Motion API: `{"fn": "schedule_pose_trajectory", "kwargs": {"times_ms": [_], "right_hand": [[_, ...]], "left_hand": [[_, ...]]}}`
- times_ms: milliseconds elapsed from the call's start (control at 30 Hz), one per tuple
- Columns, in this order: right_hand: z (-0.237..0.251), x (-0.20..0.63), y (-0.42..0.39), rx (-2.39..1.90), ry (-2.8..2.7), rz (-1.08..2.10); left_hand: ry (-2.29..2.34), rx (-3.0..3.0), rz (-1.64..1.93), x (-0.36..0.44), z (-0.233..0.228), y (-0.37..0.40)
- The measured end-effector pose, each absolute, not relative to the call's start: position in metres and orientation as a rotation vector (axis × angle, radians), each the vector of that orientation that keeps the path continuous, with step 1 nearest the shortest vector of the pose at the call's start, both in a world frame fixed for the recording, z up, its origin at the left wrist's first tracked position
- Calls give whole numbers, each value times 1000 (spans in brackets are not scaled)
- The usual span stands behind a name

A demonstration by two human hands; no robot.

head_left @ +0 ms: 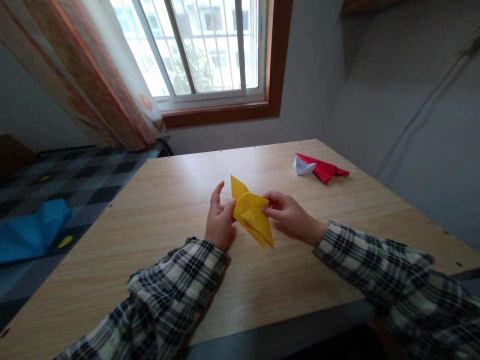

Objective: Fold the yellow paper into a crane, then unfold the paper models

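Yellow folded paper (252, 212) — pointed, creased

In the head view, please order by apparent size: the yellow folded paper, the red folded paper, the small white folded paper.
1. yellow folded paper, though nearer the camera
2. red folded paper
3. white folded paper

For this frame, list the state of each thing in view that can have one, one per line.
yellow paper: partly folded, pointed ends, held between both hands just above the table.
left hand: gripping the paper's left edge, thumb up.
right hand: fingers pinching the paper's right side.
red and white paper: folded, lying flat on the table, untouched.
window: appears shut.
curtain: drawn aside to the left.
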State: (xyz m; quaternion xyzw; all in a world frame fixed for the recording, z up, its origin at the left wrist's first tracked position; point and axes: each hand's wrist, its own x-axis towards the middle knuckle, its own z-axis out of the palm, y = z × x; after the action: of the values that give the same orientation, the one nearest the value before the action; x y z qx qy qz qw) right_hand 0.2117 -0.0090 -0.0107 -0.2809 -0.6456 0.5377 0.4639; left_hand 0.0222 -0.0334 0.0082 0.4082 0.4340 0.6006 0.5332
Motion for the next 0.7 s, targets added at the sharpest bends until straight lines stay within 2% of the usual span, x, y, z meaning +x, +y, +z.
{"fn": "schedule_pose_trajectory", "kwargs": {"times_ms": [167,400,700], "right_hand": [[-6,213,-10,-710,-1570,1269],[-3,213,-8,-738,-1407,1245],[-2,212,-8,-732,-1354,1208]], "left_hand": [[1072,981,1399,21,5,-29],[886,1115,1196,26,5,-33],[1069,1533,1231,18,6,-36]]}}
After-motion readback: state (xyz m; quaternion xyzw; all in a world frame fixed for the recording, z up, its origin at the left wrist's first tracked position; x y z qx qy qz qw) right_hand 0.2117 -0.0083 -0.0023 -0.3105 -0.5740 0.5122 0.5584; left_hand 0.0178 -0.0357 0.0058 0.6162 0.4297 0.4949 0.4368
